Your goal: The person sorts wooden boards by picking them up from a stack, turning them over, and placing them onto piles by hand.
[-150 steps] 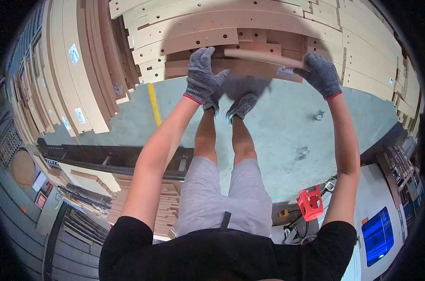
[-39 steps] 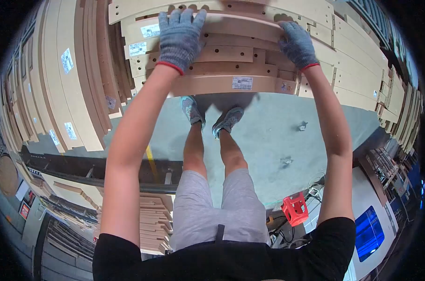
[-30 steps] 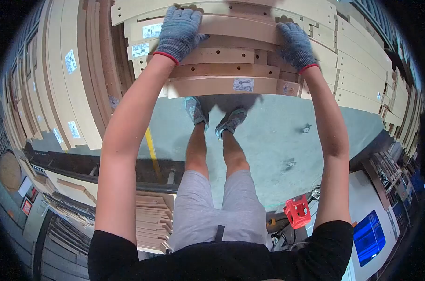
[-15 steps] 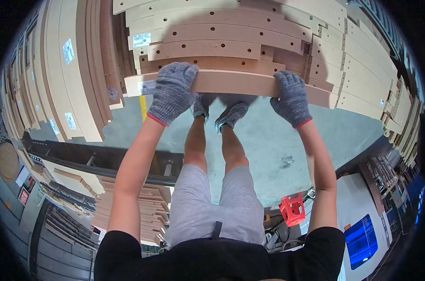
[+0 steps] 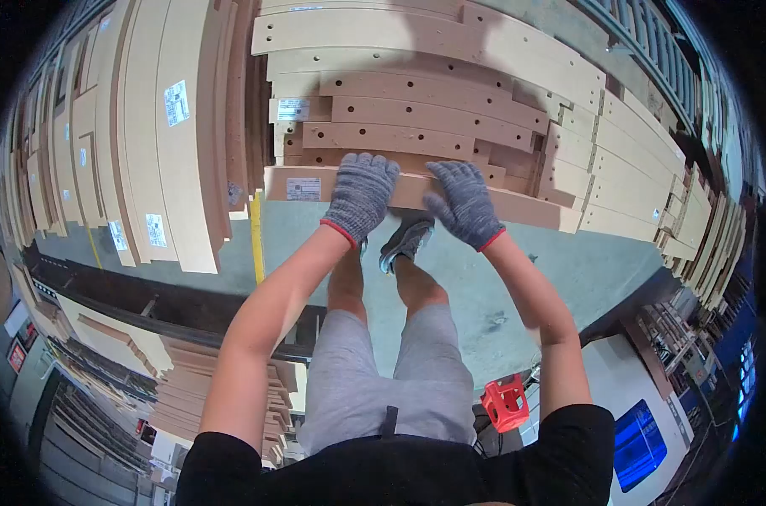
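Note:
A long wooden board with a white label at its left end lies along the near side of a stack of boards. Grey knit gloves with red cuffs cover both hands. My left hand lies over the board left of its middle, fingers stretched out and side by side, the thumb hidden. Just to the right, my right hand rests at the board's upper edge with fingers extended and thumb apart. Neither hand is wrapped round the board.
More labelled boards stand at the left, beside a yellow floor line. Further boards lie at the right. A red plastic holder and a white machine with a blue window are at the lower right.
The board has come to lie against the stack's near side. Both hands have loosened and moved closer together along it, and the view has shifted.

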The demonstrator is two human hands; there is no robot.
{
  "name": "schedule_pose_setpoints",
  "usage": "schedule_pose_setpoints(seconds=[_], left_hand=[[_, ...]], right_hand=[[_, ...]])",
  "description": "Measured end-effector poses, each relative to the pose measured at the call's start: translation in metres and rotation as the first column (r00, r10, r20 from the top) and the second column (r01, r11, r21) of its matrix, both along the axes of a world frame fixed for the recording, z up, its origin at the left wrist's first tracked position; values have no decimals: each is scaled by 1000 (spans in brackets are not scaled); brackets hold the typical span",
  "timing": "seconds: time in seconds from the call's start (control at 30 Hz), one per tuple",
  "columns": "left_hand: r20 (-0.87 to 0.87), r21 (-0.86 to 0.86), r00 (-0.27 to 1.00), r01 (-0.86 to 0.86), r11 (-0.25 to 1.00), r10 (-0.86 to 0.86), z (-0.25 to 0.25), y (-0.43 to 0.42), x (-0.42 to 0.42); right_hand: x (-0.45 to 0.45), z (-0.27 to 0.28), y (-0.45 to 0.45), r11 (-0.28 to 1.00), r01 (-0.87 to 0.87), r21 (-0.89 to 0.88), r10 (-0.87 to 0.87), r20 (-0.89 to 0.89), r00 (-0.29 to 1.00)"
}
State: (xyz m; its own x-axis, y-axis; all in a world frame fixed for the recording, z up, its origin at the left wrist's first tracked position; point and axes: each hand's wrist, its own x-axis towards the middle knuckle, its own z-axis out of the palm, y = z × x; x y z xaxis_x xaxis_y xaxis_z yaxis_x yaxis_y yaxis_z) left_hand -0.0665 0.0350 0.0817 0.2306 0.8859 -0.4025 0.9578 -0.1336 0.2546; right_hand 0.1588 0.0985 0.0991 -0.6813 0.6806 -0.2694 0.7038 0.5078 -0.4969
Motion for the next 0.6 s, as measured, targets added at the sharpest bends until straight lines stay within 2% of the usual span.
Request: schedule_pose_setpoints(seconds=[0.03,0.07,0.13,0.2,0.27,0.3,0.4,0.5,0.53,0.6], left_hand=[[42,88,999,-23,996,19,7,1,-4],[84,170,996,-50,984,36,13,-1,-7],[137,179,985,-131,975,107,28,11,-22],[159,21,962,-226,974,220,40,32,-45],[-63,-124,952,-306,944,300,32,55,-68],[-179,-180,929,-356,917,325,26,64,-79],[-227,22,905,-365,931,361,-8,53,-89],[-176,-112,955,-262,959,240,-12,65,-98],[-137,-81,966,-232,969,220,-12,67,-102],[-41,-167,982,-186,968,182,-1,70,-113]], right_hand=[[0,-6,8,996,39,-86,-40,-13,999],[3,-12,17,998,67,11,-67,-29,997],[5,-15,50,997,-11,82,5,72,997],[4,-16,77,981,-109,159,88,139,986],[6,-16,93,940,-226,255,185,175,967],[9,-21,94,938,-247,243,210,170,963],[17,-33,103,922,-323,215,296,148,943],[24,-33,109,904,-379,199,354,152,923],[22,-31,112,894,-396,211,367,163,916],[23,-29,116,886,-408,222,384,144,912]])
